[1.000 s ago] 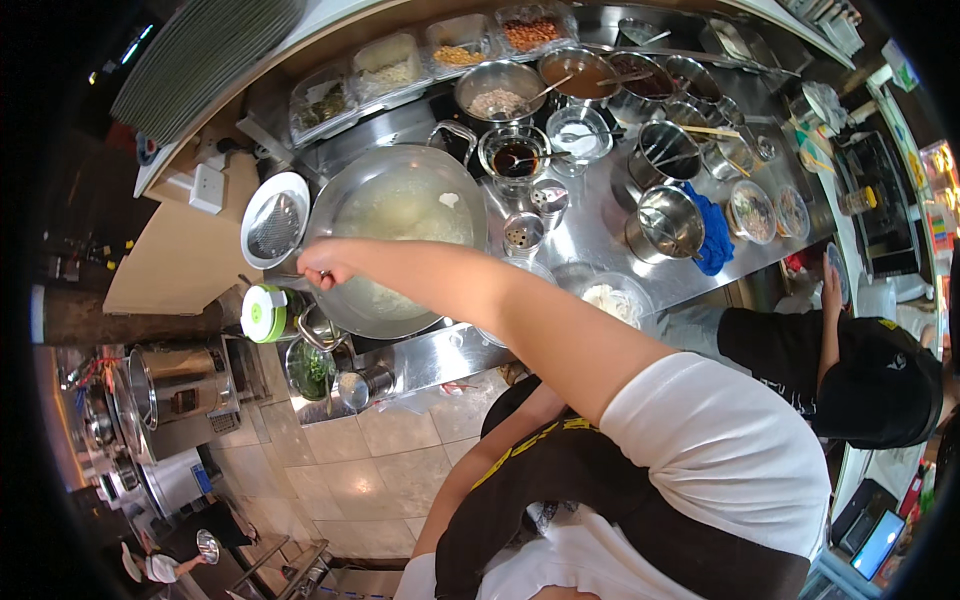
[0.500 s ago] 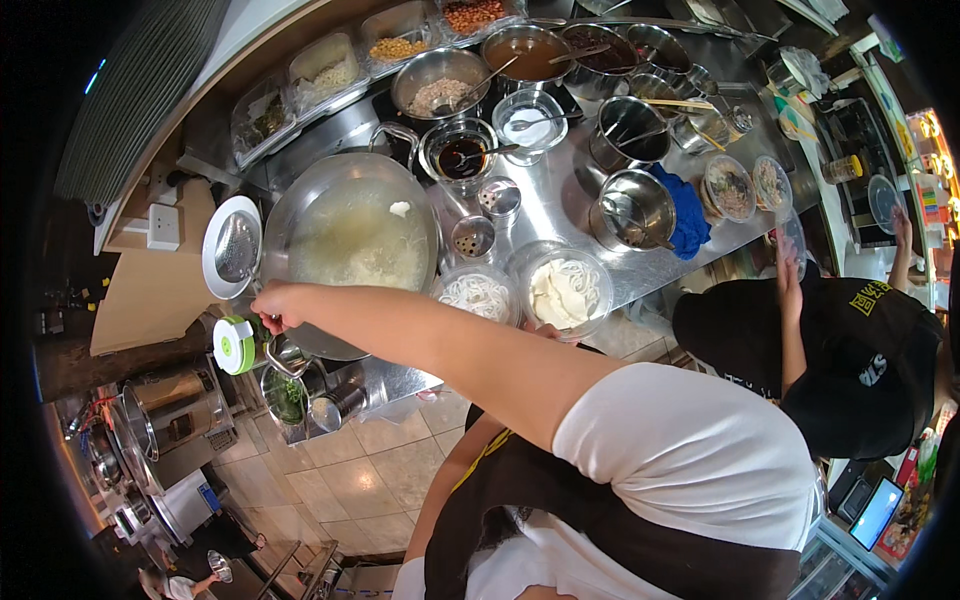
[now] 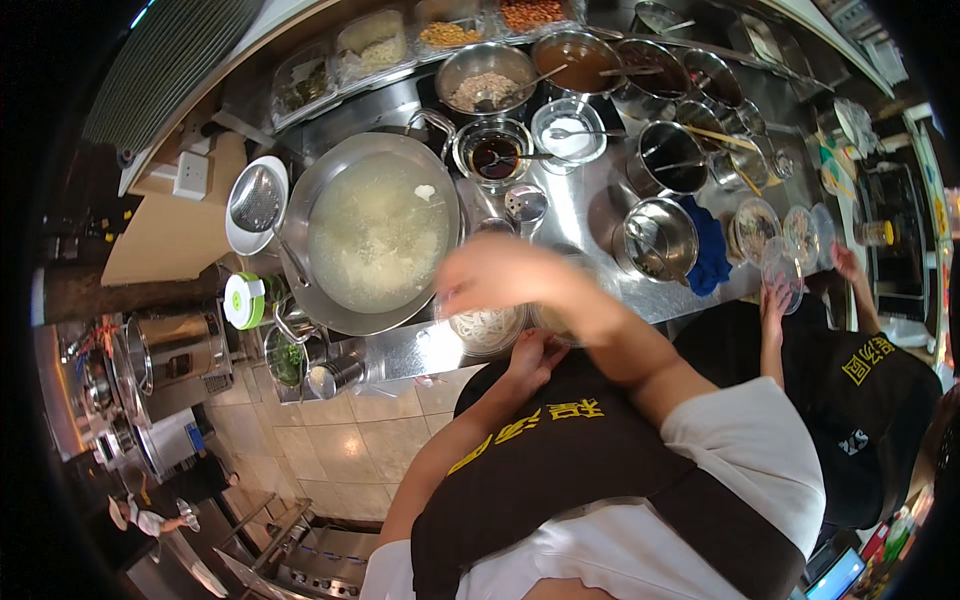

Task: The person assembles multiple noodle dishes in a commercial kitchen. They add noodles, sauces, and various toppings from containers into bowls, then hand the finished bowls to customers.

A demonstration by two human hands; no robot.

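My right hand (image 3: 500, 275) is smeared by motion over the near-right rim of the wide steel pan (image 3: 455, 215), which holds cloudy liquid. Its fingers cannot be made out. Below it stands a clear bowl of white noodles (image 3: 487, 328). My left hand (image 3: 537, 358) is closed, fingers curled at the near edge of a second clear plastic bowl (image 3: 562, 326), mostly hidden by my right forearm. Left of the pan, a strainer (image 3: 257, 198) rests on a white dish (image 3: 240, 236), its handle reaching to the pan's rim. Shaker tins (image 3: 526, 203) stand beyond my right hand.
Behind are a bowl of dark sauce (image 3: 494, 157), a bowl of white powder (image 3: 570, 132) and a bowl of minced food (image 3: 487, 90). A steel pot (image 3: 655, 240) sits by a blue cloth (image 3: 708, 250). At right, a co-worker's hand (image 3: 775, 305) holds a clear lid (image 3: 782, 272).
My right hand has left the strainer's handle end by the pan's left rim and swung right to above the bowls. My left hand stays at the bowl. The view has shifted.
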